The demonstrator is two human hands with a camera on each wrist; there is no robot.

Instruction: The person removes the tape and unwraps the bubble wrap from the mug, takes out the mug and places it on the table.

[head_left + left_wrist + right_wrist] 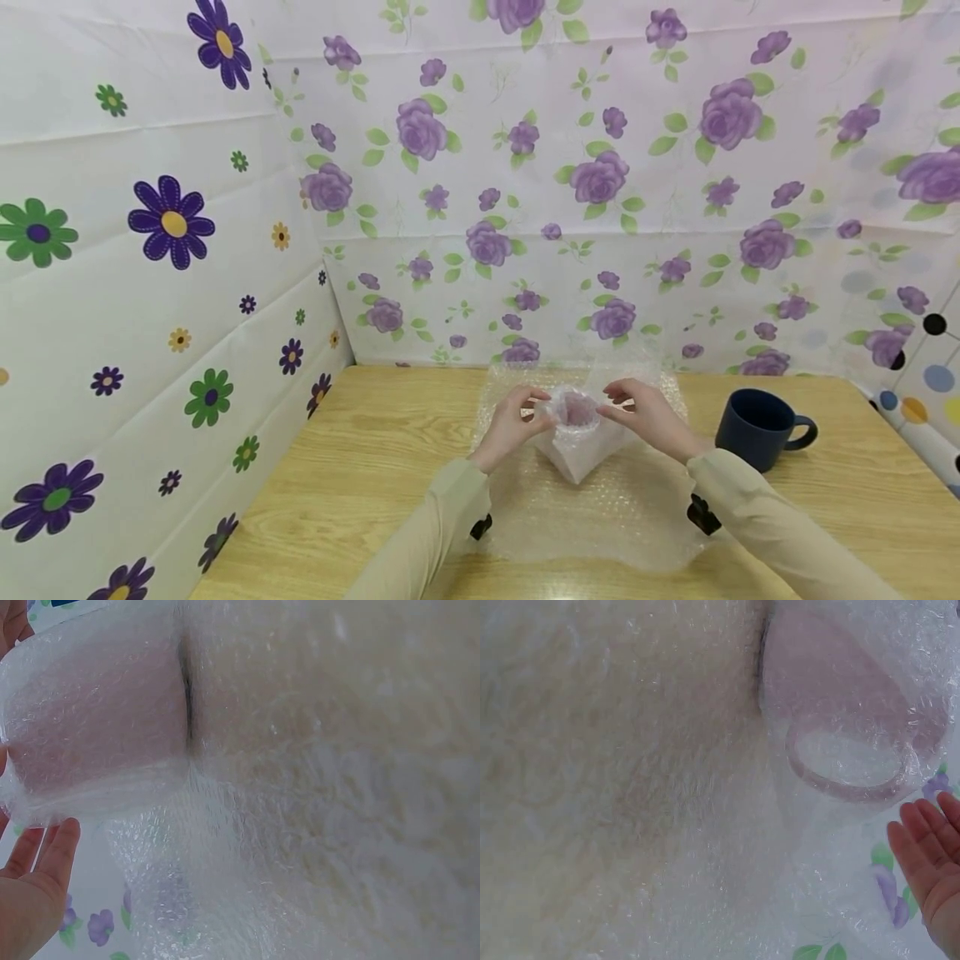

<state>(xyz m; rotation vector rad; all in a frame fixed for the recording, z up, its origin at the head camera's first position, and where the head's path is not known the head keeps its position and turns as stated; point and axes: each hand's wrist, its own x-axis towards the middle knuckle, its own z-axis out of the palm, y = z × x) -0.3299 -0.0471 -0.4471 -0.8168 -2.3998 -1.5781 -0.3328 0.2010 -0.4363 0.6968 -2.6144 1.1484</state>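
A pink mug [579, 408] stands upright inside bubble wrap [600, 521], its mouth showing through the gathered top. Its curved handle [840, 793] shows through the wrap in the right wrist view. At the left of the mug's rim, my left hand [512, 425] holds the folded wrap between thumb and fingers. My right hand [651, 417] is at the right of the rim, thumb tip close against the wrap. Straight fingers [924, 832] of that hand lie beside the wrap in the right wrist view.
On the wooden table [360, 475], a dark blue mug [753, 433] stands to the right of my right wrist, its handle pointing right. The wrap sheet spreads flat in front of and behind the pink mug. A flowered cloth [525, 208] hangs along the table's back edge.
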